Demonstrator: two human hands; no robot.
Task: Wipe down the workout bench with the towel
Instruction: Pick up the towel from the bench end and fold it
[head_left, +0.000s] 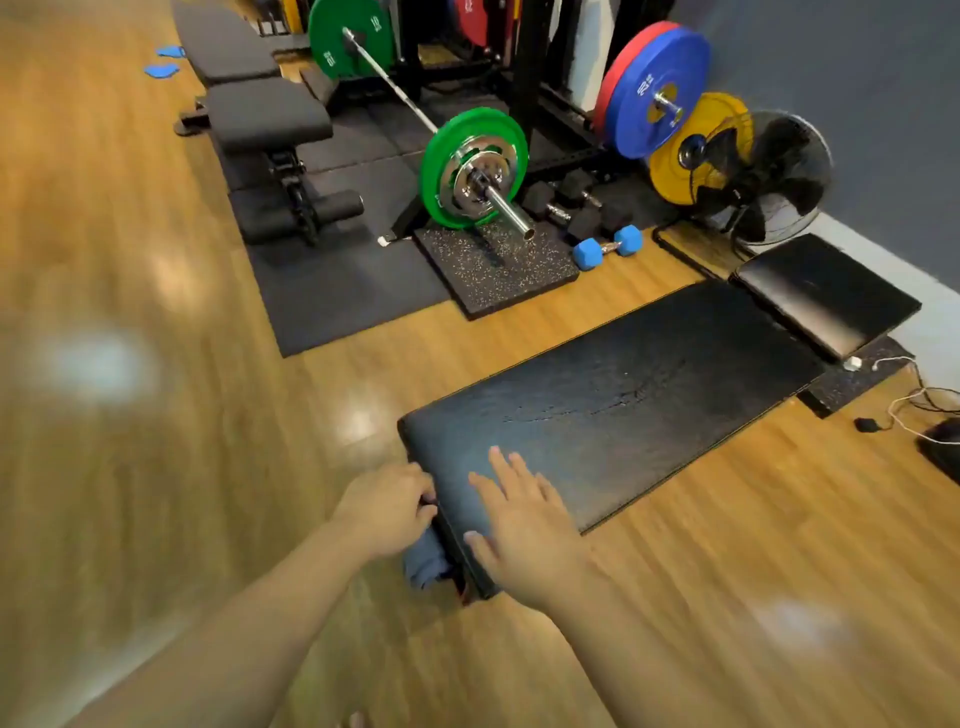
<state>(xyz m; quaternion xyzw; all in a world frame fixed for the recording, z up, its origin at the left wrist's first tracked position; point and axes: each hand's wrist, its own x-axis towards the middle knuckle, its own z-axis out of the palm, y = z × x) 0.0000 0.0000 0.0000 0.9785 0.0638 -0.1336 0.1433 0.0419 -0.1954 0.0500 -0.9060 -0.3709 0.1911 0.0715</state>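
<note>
**Towel at near end of bench, pad runs away to upper right**

Left to right. Left hand (387, 506), lower centre of frame, fingers curled over the near-left corner of the bench (623, 384); seems to grip the edge or the towel there, exact hold hidden by the knuckles. Towel (426, 564), grey-blue, bunched just below that hand, hanging beside the bench's near end, partly hidden. Right hand (524, 519) just right of it, flat on the near end of the pad, fingers straight and spread, holding nothing.

Key relation: bench's long axis goes from the hands diagonally to upper right of frame, second pad section (826, 296) at the far end. Towel sits at the left hand, so left is the nearer hand. Pad top looks not yet wiped; judgement: towel must come up onto the pad, then strokes run away along the long axis.
</note>
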